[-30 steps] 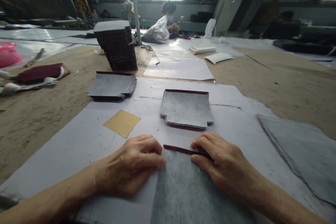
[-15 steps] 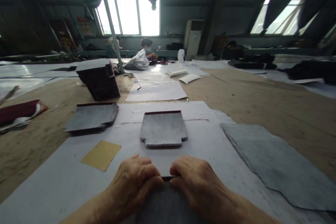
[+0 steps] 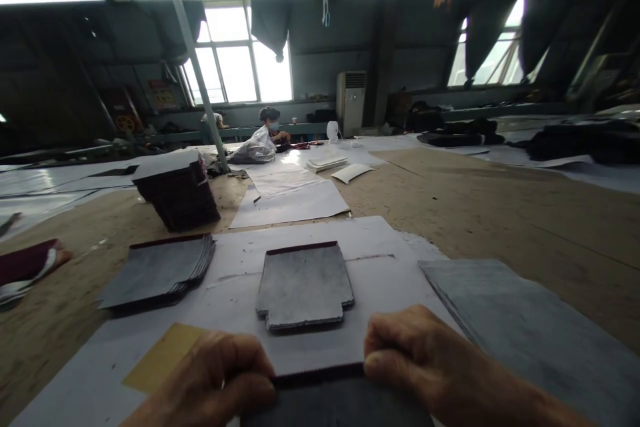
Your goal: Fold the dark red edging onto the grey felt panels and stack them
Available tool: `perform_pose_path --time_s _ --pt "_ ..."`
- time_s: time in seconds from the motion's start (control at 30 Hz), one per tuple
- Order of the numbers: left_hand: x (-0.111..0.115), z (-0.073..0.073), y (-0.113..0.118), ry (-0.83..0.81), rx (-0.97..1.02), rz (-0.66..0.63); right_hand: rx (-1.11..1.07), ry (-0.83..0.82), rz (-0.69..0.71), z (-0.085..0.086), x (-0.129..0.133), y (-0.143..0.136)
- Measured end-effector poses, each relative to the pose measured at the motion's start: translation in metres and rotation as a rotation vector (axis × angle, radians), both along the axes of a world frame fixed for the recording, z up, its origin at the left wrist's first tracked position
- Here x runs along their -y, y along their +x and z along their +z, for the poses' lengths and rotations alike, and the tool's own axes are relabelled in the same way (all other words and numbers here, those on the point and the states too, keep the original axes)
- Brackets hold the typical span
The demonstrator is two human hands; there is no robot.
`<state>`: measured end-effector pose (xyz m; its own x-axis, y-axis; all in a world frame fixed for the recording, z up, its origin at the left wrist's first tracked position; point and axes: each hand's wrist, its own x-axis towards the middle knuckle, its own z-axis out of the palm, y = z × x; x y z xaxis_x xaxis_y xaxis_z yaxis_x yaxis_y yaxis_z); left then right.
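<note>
At the bottom of the head view a grey-backed panel (image 3: 330,403) with a dark folded edge lies between my hands, its near part cut off by the frame. My left hand (image 3: 215,377) pinches the left end of that edge between thumb and fingers. Gripping the right end is my right hand (image 3: 420,363), thumb below curled fingers. Just beyond them a notched grey panel (image 3: 305,287), with a dark red strip along its far edge, rests on white paper (image 3: 395,293). A yellow card (image 3: 165,357) is partly covered by my left hand.
To the left is a fanned stack of grey panels (image 3: 157,273), with a tall dark stack (image 3: 177,193) behind it. Large grey sheets (image 3: 525,313) lie on the right. A pole (image 3: 193,60) rises from the table; a person (image 3: 270,123) sits at the far side.
My hands have spread apart along the panel's folded edge, left hand leftward and right hand rightward. The camera view has tilted up, showing ceiling lights.
</note>
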<state>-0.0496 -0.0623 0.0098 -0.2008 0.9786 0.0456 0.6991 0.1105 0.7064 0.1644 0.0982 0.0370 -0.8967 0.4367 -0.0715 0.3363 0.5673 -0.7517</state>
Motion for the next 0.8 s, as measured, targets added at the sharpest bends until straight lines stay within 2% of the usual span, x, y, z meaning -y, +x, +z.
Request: perform_pose_path --time_s 0.07,0.17,0.27,0.4,0.5,0.63,0.8 --pt "-0.011 0.015 -0.006 -0.093 0.087 0.036 -0.002 -0.07 0.004 0.009 -0.009 -0.005" --pt "-0.036 0.037 -0.021 -0.164 0.234 0.002 -0.048 -0.143 -0.005 0.018 -0.03 -0.019" --pt "-0.07 0.044 -0.047 -0.13 0.119 0.019 -0.065 -0.038 -0.054 0.018 -0.056 -0.043" --pt "-0.113 0.027 -0.08 -0.025 -0.074 0.171 -0.086 0.249 -0.206 0.001 -0.085 -0.083" --pt "-0.131 0.006 -0.086 0.053 -0.208 0.292 -0.117 0.418 -0.289 -0.019 -0.095 -0.104" --pt "-0.134 -0.018 -0.079 0.133 -0.34 0.404 -0.151 0.582 -0.306 -0.041 -0.099 -0.113" --pt "-0.133 -0.032 -0.08 0.199 -0.427 0.431 -0.171 0.654 -0.329 -0.055 -0.103 -0.115"
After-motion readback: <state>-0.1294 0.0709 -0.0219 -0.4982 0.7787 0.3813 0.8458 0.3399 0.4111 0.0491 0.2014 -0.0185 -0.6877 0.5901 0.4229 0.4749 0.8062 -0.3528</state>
